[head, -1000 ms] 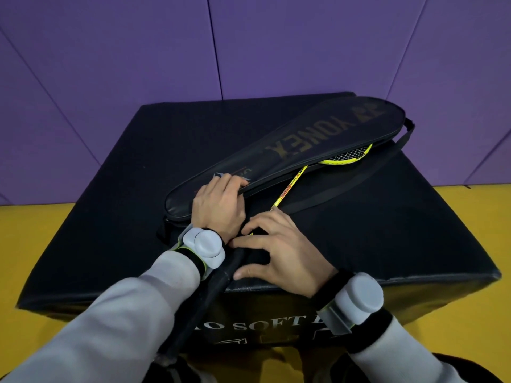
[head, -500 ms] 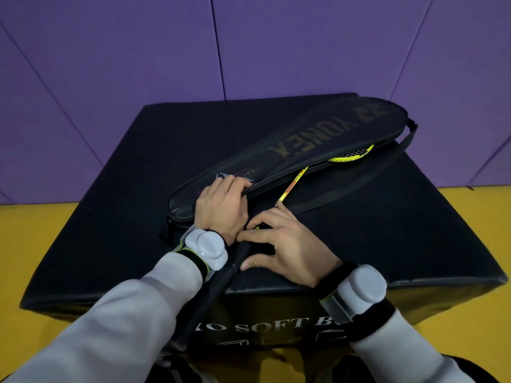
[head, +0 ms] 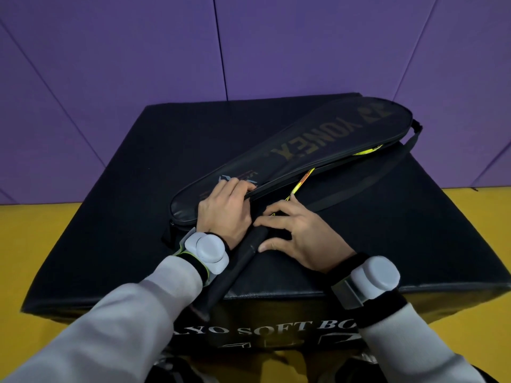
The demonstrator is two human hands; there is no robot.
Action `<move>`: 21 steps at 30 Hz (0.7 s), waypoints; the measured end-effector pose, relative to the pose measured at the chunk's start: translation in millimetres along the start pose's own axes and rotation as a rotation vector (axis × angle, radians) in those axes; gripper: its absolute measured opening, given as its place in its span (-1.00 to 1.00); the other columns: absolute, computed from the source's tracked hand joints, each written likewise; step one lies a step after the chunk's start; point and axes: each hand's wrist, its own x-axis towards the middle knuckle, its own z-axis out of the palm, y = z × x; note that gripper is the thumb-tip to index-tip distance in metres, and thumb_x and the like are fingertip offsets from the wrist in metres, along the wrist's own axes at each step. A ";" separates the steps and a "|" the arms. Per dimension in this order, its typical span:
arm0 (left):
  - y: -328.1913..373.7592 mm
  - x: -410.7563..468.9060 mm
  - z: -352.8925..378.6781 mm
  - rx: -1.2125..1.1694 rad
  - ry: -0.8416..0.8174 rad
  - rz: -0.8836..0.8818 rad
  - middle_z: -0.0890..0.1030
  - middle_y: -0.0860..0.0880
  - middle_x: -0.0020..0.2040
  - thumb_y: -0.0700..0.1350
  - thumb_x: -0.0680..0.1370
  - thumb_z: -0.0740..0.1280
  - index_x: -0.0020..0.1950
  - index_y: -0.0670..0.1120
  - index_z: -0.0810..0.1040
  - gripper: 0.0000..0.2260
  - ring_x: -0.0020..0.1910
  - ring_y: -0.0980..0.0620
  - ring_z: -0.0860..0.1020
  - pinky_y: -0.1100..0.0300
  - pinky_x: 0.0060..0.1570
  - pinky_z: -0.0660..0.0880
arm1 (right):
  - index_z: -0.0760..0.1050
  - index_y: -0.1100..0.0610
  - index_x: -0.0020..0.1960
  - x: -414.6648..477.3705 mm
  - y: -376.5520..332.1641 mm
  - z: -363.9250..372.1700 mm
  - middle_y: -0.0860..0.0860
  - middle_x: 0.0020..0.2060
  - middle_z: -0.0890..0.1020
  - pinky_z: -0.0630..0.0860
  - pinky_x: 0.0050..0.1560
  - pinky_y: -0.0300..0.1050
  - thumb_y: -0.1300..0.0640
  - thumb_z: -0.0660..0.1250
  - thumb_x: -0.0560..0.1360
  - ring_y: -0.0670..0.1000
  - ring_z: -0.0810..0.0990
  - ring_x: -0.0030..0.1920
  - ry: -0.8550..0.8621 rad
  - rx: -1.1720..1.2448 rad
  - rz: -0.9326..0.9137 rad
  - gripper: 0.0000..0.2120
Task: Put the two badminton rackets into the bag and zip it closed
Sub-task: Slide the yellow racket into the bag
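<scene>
A long black racket bag (head: 318, 136) with gold lettering lies diagonally across the black soft box (head: 116, 217). A yellow racket is partly inside it: a strip of its frame (head: 367, 151) shows at the open edge, its yellow shaft (head: 302, 181) runs out of the slit, and its black grip (head: 237, 268) sticks out past the box's front edge. My left hand (head: 224, 214) grips the bag's upper flap at the narrow end. My right hand (head: 296, 236) holds the racket where shaft meets grip. A second racket is not visible.
The bag's black shoulder strap (head: 367, 183) lies on the box to the right of the bag. Purple padded wall panels (head: 166, 51) stand behind the box, and yellow floor (head: 27, 244) surrounds it. Grey sensor pods sit on both wrists.
The racket has slid farther into the bag: less yellow frame and shaft show, and the grip overhangs the front edge less. Both hands moved slightly forward with it.
</scene>
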 end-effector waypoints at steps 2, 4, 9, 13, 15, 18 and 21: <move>-0.3 -0.1 -0.1 -0.003 -0.011 -0.003 0.58 0.11 0.02 -0.17 0.52 0.31 0.14 0.01 0.58 -0.78 0.09 0.05 0.50 0.06 -0.19 0.46 | 0.58 0.02 0.27 -0.8 1.9 -0.6 0.02 0.19 0.56 0.22 0.50 0.11 -0.23 0.30 0.45 -0.02 0.44 0.34 -0.011 0.019 0.028 -0.51; -0.7 0.0 -0.1 -0.004 -0.012 -0.004 0.58 0.11 0.02 -0.17 0.52 0.32 0.13 0.02 0.58 -0.78 0.10 0.05 0.50 0.06 -0.18 0.47 | 0.56 0.01 0.29 -1.6 3.3 -2.4 0.02 0.26 0.55 0.29 0.47 0.11 -0.21 0.29 0.46 -0.04 0.35 0.44 -0.011 0.042 0.069 -0.51; 0.2 0.6 -0.9 -0.006 -0.041 -0.025 0.59 0.13 0.05 -0.14 0.53 0.29 0.15 0.05 0.57 -0.77 0.13 0.07 0.49 0.07 -0.12 0.46 | 0.55 0.00 0.32 -6.2 1.6 -3.6 0.00 0.31 0.53 0.36 0.42 -0.04 -0.23 0.30 0.46 -0.03 0.35 0.46 0.019 0.017 0.090 -0.48; 0.4 0.3 -0.9 -0.005 -0.036 -0.017 0.59 0.13 0.05 -0.14 0.53 0.30 0.15 0.03 0.57 -0.78 0.12 0.06 0.51 0.05 -0.12 0.48 | 0.52 -0.02 0.36 -12.1 -6.1 -4.1 -0.01 0.33 0.49 0.29 0.46 -0.08 -0.22 0.35 0.47 -0.05 0.32 0.45 0.029 -0.007 0.062 -0.48; 1.2 1.0 -1.3 -0.001 -0.037 -0.019 0.59 0.12 0.05 -0.14 0.53 0.30 0.16 0.02 0.57 -0.78 0.13 0.06 0.50 0.06 -0.13 0.47 | 0.51 -0.01 0.35 -13.8 -13.5 -1.9 -0.04 0.32 0.48 0.24 0.49 0.02 -0.29 0.37 0.43 -0.05 0.30 0.46 0.031 -0.036 0.045 -0.41; 2.1 1.6 -1.5 0.017 -0.008 0.017 0.59 0.09 0.00 -0.16 0.49 0.32 0.11 -0.01 0.58 -0.79 0.06 0.03 0.53 0.07 -0.20 0.48 | 0.54 -0.02 0.30 -13.9 -23.6 1.1 -0.08 0.27 0.50 0.13 0.54 0.09 -0.39 0.37 0.37 -0.08 0.30 0.45 0.059 -0.036 0.034 -0.36; -0.1 1.1 0.0 0.027 0.024 0.060 0.59 0.04 -0.06 -0.21 0.43 0.38 0.06 -0.05 0.59 -0.78 -0.03 -0.01 0.57 0.09 -0.26 0.49 | 0.54 -0.08 0.27 -13.1 -29.9 2.7 -0.09 0.23 0.49 0.08 0.55 0.12 -0.39 0.37 0.36 -0.06 0.32 0.42 0.028 -0.018 0.009 -0.40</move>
